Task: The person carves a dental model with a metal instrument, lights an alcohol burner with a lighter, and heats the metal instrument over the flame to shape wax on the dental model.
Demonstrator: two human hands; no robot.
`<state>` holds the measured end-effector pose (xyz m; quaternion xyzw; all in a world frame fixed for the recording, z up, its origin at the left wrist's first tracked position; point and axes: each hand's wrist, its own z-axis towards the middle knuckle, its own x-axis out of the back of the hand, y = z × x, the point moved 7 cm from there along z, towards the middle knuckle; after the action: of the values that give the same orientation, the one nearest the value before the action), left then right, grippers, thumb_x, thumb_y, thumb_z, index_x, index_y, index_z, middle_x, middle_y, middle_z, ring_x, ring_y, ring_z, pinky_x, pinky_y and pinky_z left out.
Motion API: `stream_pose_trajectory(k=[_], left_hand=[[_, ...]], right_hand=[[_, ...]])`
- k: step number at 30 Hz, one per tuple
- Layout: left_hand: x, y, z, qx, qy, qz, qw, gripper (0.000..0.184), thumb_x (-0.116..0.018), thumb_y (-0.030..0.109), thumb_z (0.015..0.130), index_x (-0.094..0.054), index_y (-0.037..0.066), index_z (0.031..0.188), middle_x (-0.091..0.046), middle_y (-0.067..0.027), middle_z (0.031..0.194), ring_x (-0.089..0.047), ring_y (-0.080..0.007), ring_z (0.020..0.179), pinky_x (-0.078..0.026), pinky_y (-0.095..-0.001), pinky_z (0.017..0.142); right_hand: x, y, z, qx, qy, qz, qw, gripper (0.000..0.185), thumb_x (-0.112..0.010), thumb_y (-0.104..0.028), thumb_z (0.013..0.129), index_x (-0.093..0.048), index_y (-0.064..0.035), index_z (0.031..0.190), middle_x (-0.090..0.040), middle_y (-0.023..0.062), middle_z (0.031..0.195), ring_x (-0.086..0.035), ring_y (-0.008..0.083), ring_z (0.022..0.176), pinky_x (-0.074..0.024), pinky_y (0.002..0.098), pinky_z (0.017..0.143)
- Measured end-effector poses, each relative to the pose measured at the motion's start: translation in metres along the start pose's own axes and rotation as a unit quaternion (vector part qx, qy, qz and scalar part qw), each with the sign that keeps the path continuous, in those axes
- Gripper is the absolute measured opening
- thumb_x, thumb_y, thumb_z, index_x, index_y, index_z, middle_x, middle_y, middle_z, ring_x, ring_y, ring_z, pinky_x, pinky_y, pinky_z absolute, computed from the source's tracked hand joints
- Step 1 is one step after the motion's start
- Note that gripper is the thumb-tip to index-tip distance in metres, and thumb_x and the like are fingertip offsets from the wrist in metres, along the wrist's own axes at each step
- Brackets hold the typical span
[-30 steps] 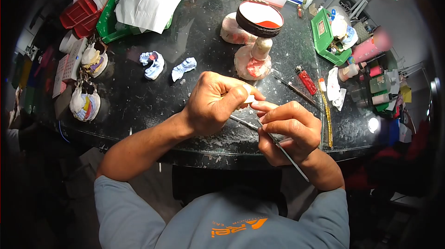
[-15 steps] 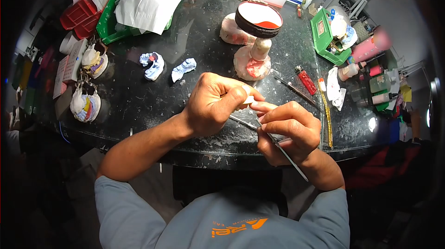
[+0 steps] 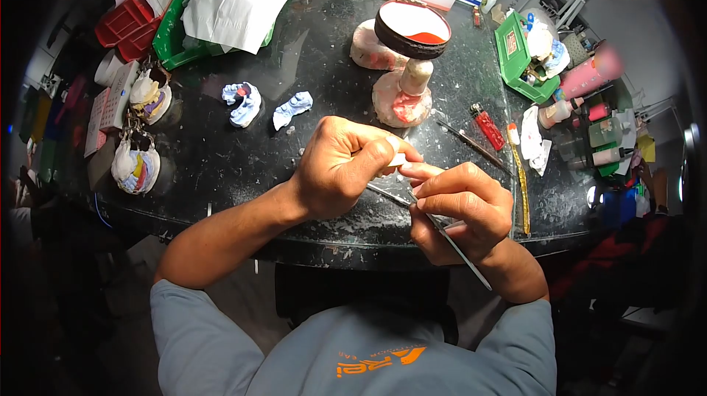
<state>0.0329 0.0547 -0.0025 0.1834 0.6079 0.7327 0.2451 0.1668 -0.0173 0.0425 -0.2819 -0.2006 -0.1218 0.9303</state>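
Note:
My left hand [image 3: 342, 164] is closed, pinching a small whitish piece [image 3: 398, 160] between thumb and fingers. Right beside it, my right hand [image 3: 468, 208] grips a thin metal tool [image 3: 460, 252], whose lower end points down toward my body. The fingertips of both hands meet near the whitish piece. Under the hands, another thin metal instrument [image 3: 384, 193] lies on the dark bench. Beyond them stands a round dish of red and white material [image 3: 414, 26] on a stained support [image 3: 403, 98].
Two light-blue dental casts [image 3: 241, 104] [image 3: 292, 109] lie beyond my left hand. Mounted models [image 3: 136, 165] stand at the left. On the right are a red lighter [image 3: 487, 129], a toothbrush [image 3: 521, 182], crumpled tissue [image 3: 533, 142] and a green box [image 3: 517, 57].
My right hand and its tool have shifted very slightly. The grip of both hands looks the same.

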Motion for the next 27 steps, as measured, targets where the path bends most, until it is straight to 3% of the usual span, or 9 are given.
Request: stream_pose_trajectory(k=[10,13,16,25,27], left_hand=[[-0.0005,0.0004,-0.0003,0.0,-0.003,0.003,1.0,0.042,-0.047,0.025,0.093,-0.072,-0.01,0.094,-0.059,-0.0046,0.062,-0.047,-0.0063,0.058,-0.035,-0.0234,0.053],[-0.0014,-0.0001,-0.0002,0.002,0.001,-0.001,1.0,0.042,-0.047,0.025,0.093,-0.072,-0.009,0.094,-0.061,-0.0053,0.063,-0.047,-0.0064,0.058,-0.036,-0.0233,0.053],[-0.0009,-0.0024,0.0001,-0.004,0.0,-0.005,1.0,0.042,-0.047,0.024,0.093,-0.072,-0.009,0.095,-0.062,-0.0055,0.064,-0.048,-0.0063,0.058,-0.036,-0.0231,0.054],[-0.0005,-0.0024,0.0006,0.009,-0.01,-0.005,1.0,0.041,-0.047,0.023,0.094,-0.072,-0.009,0.095,-0.063,-0.0051,0.065,-0.047,-0.0056,0.058,-0.035,-0.0226,0.053],[-0.0009,-0.0042,0.001,0.016,-0.012,-0.017,1.0,0.041,-0.047,0.023,0.094,-0.072,-0.009,0.096,-0.064,-0.0055,0.066,-0.047,-0.0055,0.058,-0.035,-0.0223,0.054]], right_hand=[[0.0001,0.0002,-0.0003,-0.003,0.002,-0.004,1.0,0.019,-0.074,0.004,0.063,-0.066,-0.0035,0.078,-0.066,0.0066,0.077,-0.075,0.0261,0.084,-0.0551,0.0267,0.052],[-0.0011,-0.0029,0.0009,-0.032,-0.032,0.031,0.998,0.021,-0.067,0.014,0.065,-0.063,0.0034,0.082,-0.063,0.0147,0.079,-0.071,0.0281,0.077,-0.0631,0.0409,0.076],[0.0001,0.001,-0.0002,-0.004,0.004,0.007,1.0,0.018,-0.074,0.004,0.063,-0.066,-0.0035,0.078,-0.066,0.0066,0.077,-0.075,0.0253,0.083,-0.0556,0.0254,0.053],[0.0007,0.001,-0.001,-0.006,-0.004,-0.003,1.0,0.018,-0.074,0.003,0.064,-0.066,-0.0041,0.078,-0.065,0.0052,0.077,-0.075,0.0235,0.083,-0.0525,0.0243,0.05],[-0.0001,-0.0011,-0.0009,-0.021,-0.017,0.02,0.999,0.018,-0.07,0.01,0.065,-0.064,0.0008,0.081,-0.064,0.011,0.078,-0.073,0.0267,0.08,-0.059,0.0345,0.069]])
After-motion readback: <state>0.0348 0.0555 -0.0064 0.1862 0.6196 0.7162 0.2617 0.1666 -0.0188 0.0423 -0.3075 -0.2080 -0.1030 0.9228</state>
